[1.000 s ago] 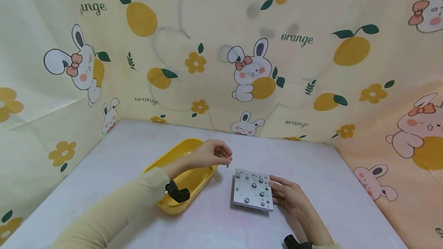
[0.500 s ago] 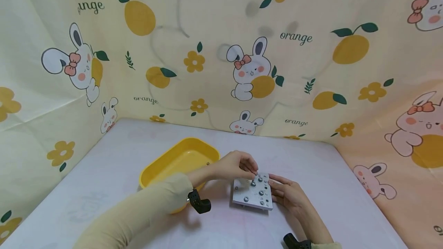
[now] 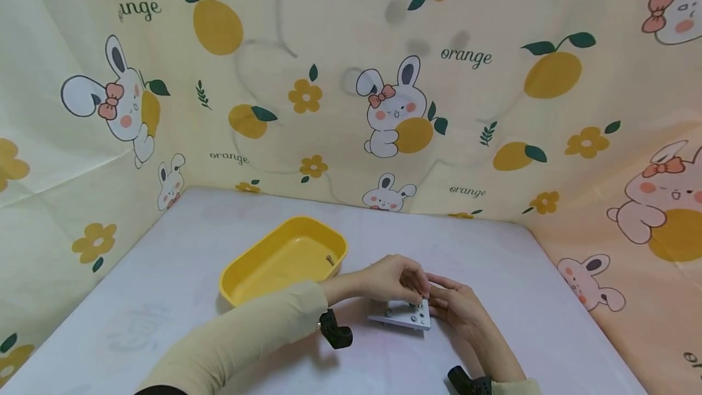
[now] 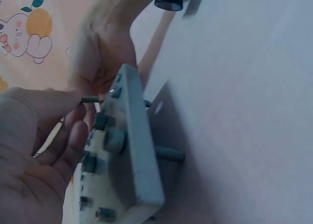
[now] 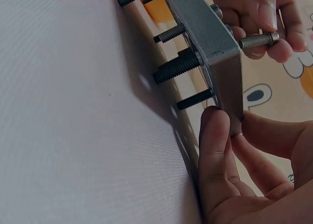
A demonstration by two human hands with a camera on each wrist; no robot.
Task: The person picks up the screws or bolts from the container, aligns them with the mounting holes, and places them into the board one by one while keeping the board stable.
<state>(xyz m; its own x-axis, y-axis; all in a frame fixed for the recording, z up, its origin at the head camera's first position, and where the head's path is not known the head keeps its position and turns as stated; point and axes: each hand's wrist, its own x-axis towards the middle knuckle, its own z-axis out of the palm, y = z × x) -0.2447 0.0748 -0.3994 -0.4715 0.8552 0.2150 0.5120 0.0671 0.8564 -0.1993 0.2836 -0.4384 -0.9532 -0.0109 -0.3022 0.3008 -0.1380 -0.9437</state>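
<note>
My left hand (image 3: pixel 390 278) pinches a socket-head bolt (image 5: pixel 258 40) between thumb and fingertips, over the face of a silver metal plate (image 3: pixel 397 320). In the right wrist view, the bolt's threaded end is at the plate's upper face; whether it has entered a hole I cannot tell. Several bolts sit in the plate, their threaded shanks (image 5: pixel 178 68) sticking out beneath. The plate's near side tilts off the white table. At its right edge, my right hand (image 3: pixel 463 313) grips the plate between thumb and fingers. Much of the plate's far part is hidden behind my left hand.
Left of the plate stands a yellow tray (image 3: pixel 226 282) with a loose bolt (image 3: pixel 329 259) at its right end. The white table (image 3: pixel 482 249) meets a printed cloth backdrop (image 3: pixel 329 139) behind and at both sides.
My left hand has moved from the tray's right end rightward and down onto the plate with the bolt. My right hand keeps its grip on the plate's edge.
</note>
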